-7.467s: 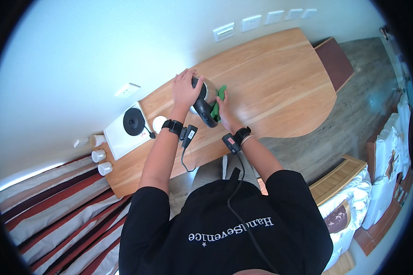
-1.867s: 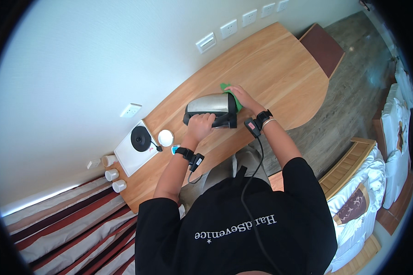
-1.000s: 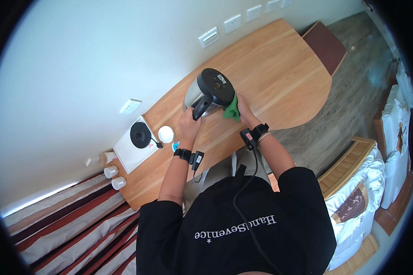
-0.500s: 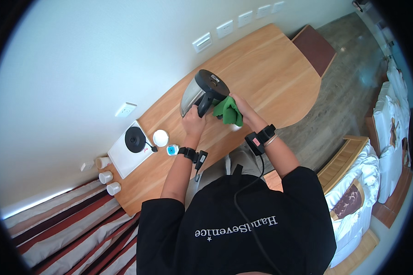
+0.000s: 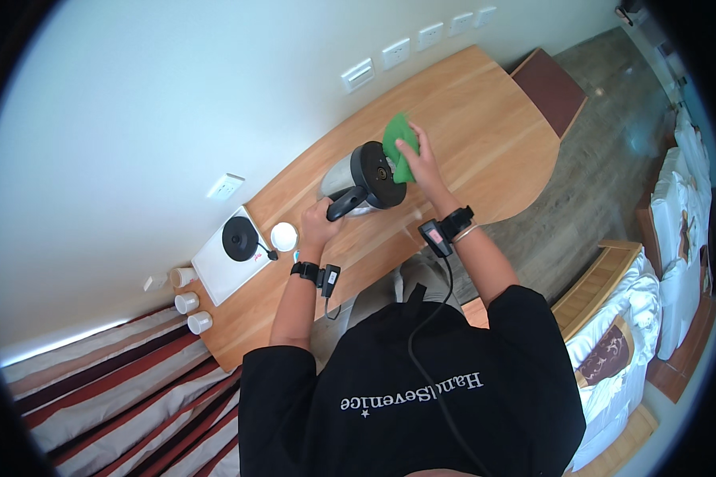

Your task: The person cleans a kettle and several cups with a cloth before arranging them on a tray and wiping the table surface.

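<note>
A steel electric kettle (image 5: 352,173) with a black bottom lies tilted on its side above the wooden desk (image 5: 469,111). My left hand (image 5: 320,223) grips its black handle. My right hand (image 5: 420,159) presses a green cloth (image 5: 398,141) against the kettle's black underside. Both wrists wear black bands with small devices and a cable.
A white tray (image 5: 215,270) at the desk's left end carries the black kettle base (image 5: 239,238); a round white lid (image 5: 283,236) lies beside it. White cups (image 5: 191,302) stand left of the tray. Wall sockets (image 5: 410,44) line the wall. A bed (image 5: 636,318) lies to the right.
The kettle has been turned so its black bottom faces up toward me. My right hand with the green cloth has moved onto that bottom.
</note>
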Demonstrator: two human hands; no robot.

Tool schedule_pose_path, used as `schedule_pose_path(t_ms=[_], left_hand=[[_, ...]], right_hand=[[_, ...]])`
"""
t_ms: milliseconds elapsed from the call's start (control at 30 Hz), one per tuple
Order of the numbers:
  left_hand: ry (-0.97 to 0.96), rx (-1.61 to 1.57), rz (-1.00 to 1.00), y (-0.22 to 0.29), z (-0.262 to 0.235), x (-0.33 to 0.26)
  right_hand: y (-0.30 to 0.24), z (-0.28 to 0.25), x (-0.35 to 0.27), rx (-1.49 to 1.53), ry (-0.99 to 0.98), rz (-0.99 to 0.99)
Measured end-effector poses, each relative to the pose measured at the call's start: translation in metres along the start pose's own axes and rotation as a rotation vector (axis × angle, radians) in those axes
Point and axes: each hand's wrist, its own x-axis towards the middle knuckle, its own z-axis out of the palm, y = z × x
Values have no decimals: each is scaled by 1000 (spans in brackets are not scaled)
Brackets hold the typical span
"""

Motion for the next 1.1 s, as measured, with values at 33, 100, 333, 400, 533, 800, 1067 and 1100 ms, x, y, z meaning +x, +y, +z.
schedule_pose_path(t_ms=[33,100,333,400,533,800,1067,1100], left_hand=[[4,3,-5,-1,0,-3],[20,-92,-146,-9,-1,-13],[110,-181,-235,-26,0,-35],[145,-175,-266,-32,1,-41],[197,-168,-298,-42,2,-49],[224,-207,-373,-63,-2,-51],[114,-215,-331,-67,-10,-40],[112,-212,-318,-68,-11,-40]], right_hand=[[10,5,-2,0,-7,0],[22,20,-7,-220,-109,-67],[13,58,-11,-435,-216,-275],[9,67,-14,-485,-310,-385],[-2,82,-24,-530,-380,-573],[-16,70,-42,-752,-627,-571],[7,23,-42,-831,-523,-602],[8,21,-40,-857,-481,-609]])
